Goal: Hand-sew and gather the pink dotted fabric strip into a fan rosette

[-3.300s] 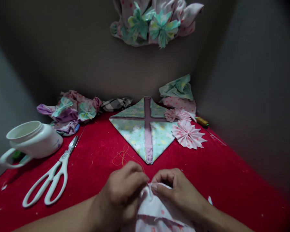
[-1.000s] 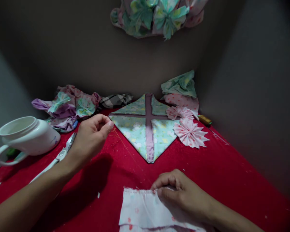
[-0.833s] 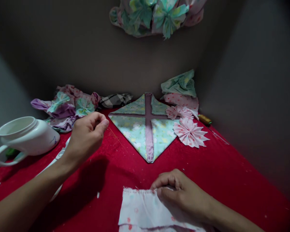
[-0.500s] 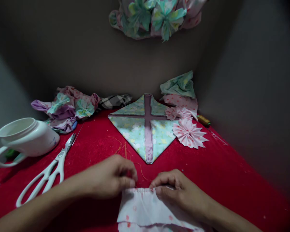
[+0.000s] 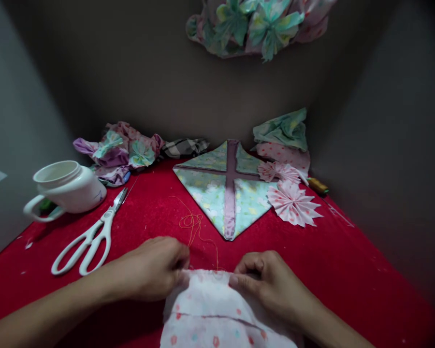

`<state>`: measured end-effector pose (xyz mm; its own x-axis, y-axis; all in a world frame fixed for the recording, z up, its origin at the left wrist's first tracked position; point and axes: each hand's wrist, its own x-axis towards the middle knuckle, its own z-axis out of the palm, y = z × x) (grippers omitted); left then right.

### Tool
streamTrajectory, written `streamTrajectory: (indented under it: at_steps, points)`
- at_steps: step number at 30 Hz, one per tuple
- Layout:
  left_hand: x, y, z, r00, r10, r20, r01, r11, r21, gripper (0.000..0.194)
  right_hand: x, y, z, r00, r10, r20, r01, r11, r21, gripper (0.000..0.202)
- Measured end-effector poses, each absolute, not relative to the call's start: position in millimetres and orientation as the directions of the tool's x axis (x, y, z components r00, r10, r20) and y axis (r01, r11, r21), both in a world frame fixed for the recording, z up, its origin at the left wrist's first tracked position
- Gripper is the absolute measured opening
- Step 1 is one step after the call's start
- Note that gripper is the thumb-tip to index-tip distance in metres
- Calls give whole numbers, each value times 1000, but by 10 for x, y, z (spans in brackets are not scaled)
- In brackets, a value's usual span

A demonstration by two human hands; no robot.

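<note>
A white cloth (image 5: 210, 309) with red and pale blue spots spans the bottom centre. Its top left corner is pinched by my left hand (image 5: 159, 268). Near the right end of the same top edge, my right hand (image 5: 268, 280) grips the cloth between thumb and bent fingers. A thin orange thread (image 5: 192, 221) rises from that edge and lies in loops on the red surface. Beyond it is a green floral fabric square (image 5: 206, 191) with a purple cross. Two pleated pink fabric rosettes (image 5: 293, 203) overlap its right corner.
White scissors (image 5: 94, 237) and a white mug-like pot (image 5: 70, 188) are on the left of the red cloth surface (image 5: 351, 285). Fabric pieces (image 5: 126, 147) lie behind them. A gold thread spool (image 5: 317, 186) is at right; flowered fabric (image 5: 261, 29) hangs on the wall.
My left hand has moved left along the cloth's top edge, away from my right hand. More of the spotted cloth shows, its edge flatter. The view has shifted, bringing the surroundings slightly rightward.
</note>
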<state>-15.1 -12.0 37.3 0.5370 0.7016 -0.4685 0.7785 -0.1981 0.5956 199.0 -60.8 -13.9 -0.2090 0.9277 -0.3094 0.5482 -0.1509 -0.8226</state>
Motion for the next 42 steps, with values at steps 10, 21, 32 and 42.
streamTrajectory:
  at_steps: [10, 21, 32, 42]
  points:
    - [178, -460, -182, 631, 704, -325, 89, 351, 932, 23, 2012, -633, -183, -307, 930, -201, 650, 50, -759, 21]
    - [143, -475, -170, 506, 861, 42, 178, -152, 972, 13, 1984, -635, -173, -261, 931, -253, 594, -52, -803, 17]
    - [30, -464, -174, 656, 755, -11, 467, -395, 791, 25, 1909, -622, -130, -139, 950, -281, 532, -167, -830, 13]
    - [41, -424, -159, 669, 740, -68, 494, -374, 785, 30, 1914, -608, -147, -139, 925, -355, 496, -245, -833, 13]
